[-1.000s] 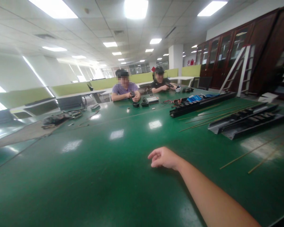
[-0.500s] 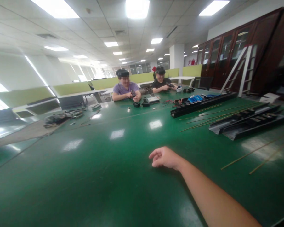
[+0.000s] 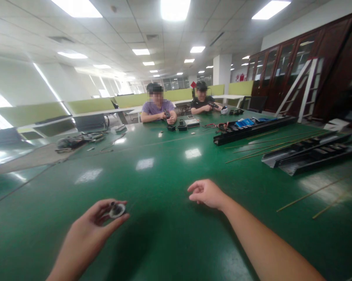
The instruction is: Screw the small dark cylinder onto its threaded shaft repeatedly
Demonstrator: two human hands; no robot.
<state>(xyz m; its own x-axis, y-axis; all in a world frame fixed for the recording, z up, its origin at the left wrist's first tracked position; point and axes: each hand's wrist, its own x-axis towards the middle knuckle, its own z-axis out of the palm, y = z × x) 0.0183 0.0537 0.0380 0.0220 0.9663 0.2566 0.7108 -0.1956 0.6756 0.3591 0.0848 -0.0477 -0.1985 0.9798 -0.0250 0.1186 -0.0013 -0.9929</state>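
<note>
We see the green table (image 3: 152, 175) across the lower frame, with black channels (image 3: 313, 165) at right. Our left hand (image 3: 95, 224), lower left, is partly closed; our right hand (image 3: 208, 194), lower centre, curls loosely, empty. Between left thumb and fingers we grip a small white-rimmed part (image 3: 117, 211).

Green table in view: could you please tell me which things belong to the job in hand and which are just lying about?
Seemingly in the job: small round part, held in the left hand; right hand, holding nothing visible.
Apparently lying about: black channels; blue packets; thin rods.
</note>
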